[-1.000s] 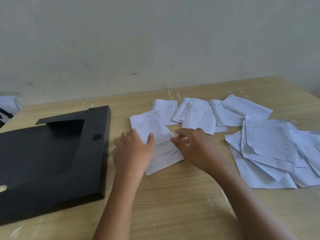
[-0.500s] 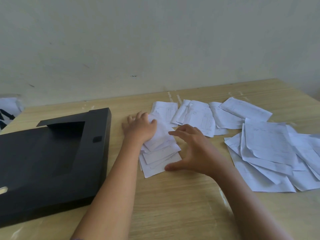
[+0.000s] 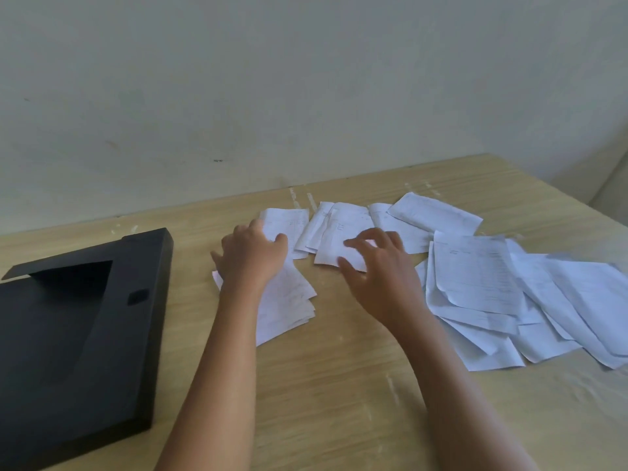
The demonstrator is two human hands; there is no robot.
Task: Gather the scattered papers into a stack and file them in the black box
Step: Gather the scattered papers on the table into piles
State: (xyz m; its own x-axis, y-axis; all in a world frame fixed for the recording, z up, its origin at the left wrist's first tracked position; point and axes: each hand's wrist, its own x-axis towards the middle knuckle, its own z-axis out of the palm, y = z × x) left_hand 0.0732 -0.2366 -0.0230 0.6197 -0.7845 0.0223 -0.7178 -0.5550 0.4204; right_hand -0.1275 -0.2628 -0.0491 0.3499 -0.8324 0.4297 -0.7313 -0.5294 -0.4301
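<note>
Two hands spread flat: left hand (image 3: 253,258) on small stack (image 3: 289,307), right hand (image 3: 377,266) on loose sheet (image 3: 334,246) (nothing gripped).

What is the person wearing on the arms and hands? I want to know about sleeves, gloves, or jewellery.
Nothing is visible. The left hand and the right hand are bare, with no gloves, rings or watch. Both forearms are uncovered down to the bottom edge of the picture, so no sleeve shows.

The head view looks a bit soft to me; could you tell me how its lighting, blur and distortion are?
Head view: dim, even light, no glare; print on the scattered papers unreadable; right hand fingertips slightly blurred; table edge bows from wide-angle distortion.
</note>
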